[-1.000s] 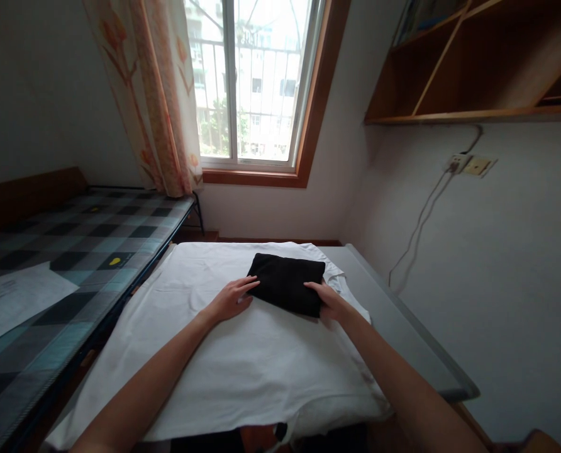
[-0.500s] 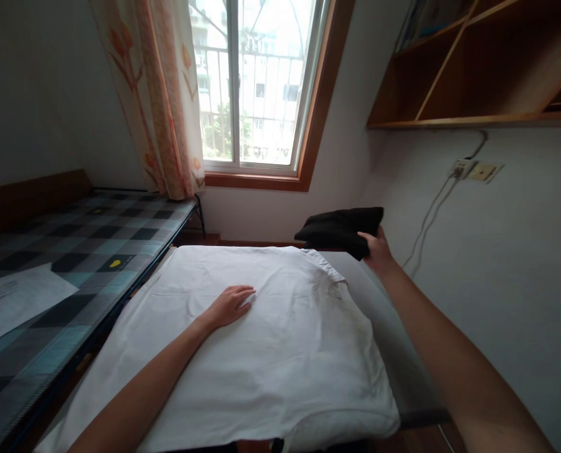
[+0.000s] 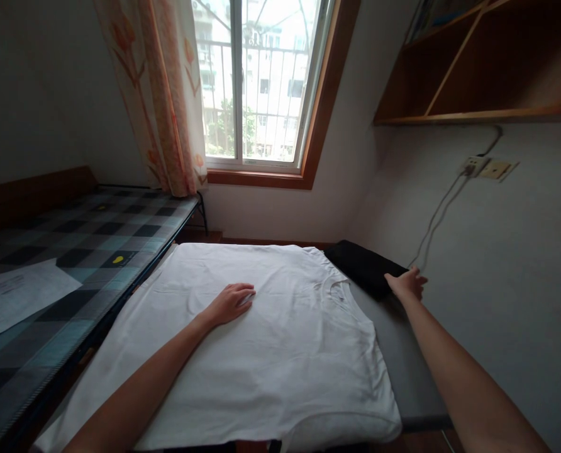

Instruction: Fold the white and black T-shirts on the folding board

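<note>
A white T-shirt [image 3: 280, 352] lies spread over a grey board [image 3: 410, 371], its neckline towards the right. My left hand [image 3: 231, 303] rests on the middle of the shirt, open, fingers lightly bent and pointing right. At the far right corner of the board lies a folded black cloth [image 3: 363, 267], flat beside the shirt's neck end. My right hand [image 3: 407, 284] is at the cloth's right end. Its thumb touches or nearly touches the cloth, while the fingers stand apart from it towards the wall.
To the left is a bed [image 3: 134, 220] with a checked mattress and a sheet of paper [image 3: 21, 296] on it. Ahead are a window [image 3: 261, 88] and a flowered curtain [image 3: 167, 113]. A wooden shelf [image 3: 478, 116] and a wall socket [image 3: 495, 168] with hanging cables are at right.
The black cloth has come down from the air onto the board's far right corner. My right hand has moved down and right, its fingers loosened. My left hand has stayed on the shirt.
</note>
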Demonstrator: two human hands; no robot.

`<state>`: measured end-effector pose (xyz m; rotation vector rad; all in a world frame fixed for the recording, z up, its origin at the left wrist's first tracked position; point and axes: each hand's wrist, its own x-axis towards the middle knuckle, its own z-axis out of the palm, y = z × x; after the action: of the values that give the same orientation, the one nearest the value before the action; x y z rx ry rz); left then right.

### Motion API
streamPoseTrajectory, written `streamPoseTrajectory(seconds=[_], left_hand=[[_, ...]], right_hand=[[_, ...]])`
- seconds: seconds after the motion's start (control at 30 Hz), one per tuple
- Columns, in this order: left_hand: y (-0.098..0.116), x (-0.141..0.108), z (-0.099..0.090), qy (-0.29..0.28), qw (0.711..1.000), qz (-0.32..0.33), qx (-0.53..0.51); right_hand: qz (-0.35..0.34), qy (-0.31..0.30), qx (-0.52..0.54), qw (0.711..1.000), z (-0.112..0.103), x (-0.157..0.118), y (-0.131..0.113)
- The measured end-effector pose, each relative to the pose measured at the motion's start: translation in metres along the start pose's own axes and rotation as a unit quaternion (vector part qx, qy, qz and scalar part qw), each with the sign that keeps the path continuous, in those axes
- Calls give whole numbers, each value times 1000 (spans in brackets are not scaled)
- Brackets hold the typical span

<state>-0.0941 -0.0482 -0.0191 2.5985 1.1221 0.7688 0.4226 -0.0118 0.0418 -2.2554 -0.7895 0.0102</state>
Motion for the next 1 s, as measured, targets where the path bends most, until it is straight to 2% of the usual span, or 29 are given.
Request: streamPoseTrajectory(seconds=[0.03,0.1,0.13,0.2,0.27,0.3,0.37,0.47,0.53,0.6,0.63,0.7,0.77,0.83,0.9,1.0], left_hand=[[0,0,0,1,1000,0,0],[-1,0,1,3,1000,0,0],[-2,-1,2,3,1000,0,-1],[-2,-1,3,3,1000,-1,-2],[-2,-1,3,1,1000,-3,-3],[-2,-1,2,0,1000,-4,-3],[-2,-1,1,-3,1000,-5,-2],[-2,-1,1,-8,1000,-4,1],[-1,-1,2,-18,1000,-5,11],[0,0,3,-25,999,-23,43],[1,0,4,-23,996,-49,70],[2,-1,2,-11,980,-142,139],[-1,-4,-3,-7,947,-254,197],[-5,-8,-10,-24,914,-339,221],[-11,-14,-18,-48,896,-384,217],[-18,-18,-23,-66,889,-404,206]], right_hand=[[-65,21,-48,996,0,-2,-1],[-208,23,-130,969,5,-7,-3],[-266,1,-169,949,9,-11,-2],[-321,-80,-252,909,20,-20,0],[-316,-152,-323,879,31,-31,5],[-307,-166,-347,870,36,-37,6],[-305,-141,-370,866,42,-49,7],[-369,-81,-343,860,44,-77,2],[-431,-90,-298,847,45,-103,-4],[-461,-135,-260,838,47,-132,-10],[-461,-161,-247,837,49,-147,-12],[-454,-196,-233,837,53,-171,-15],[-441,-210,-231,842,56,-187,-17],[-428,-213,-233,847,57,-192,-19],[-423,-218,-232,849,58,-192,-20],[-424,-222,-228,848,59,-187,-21]])
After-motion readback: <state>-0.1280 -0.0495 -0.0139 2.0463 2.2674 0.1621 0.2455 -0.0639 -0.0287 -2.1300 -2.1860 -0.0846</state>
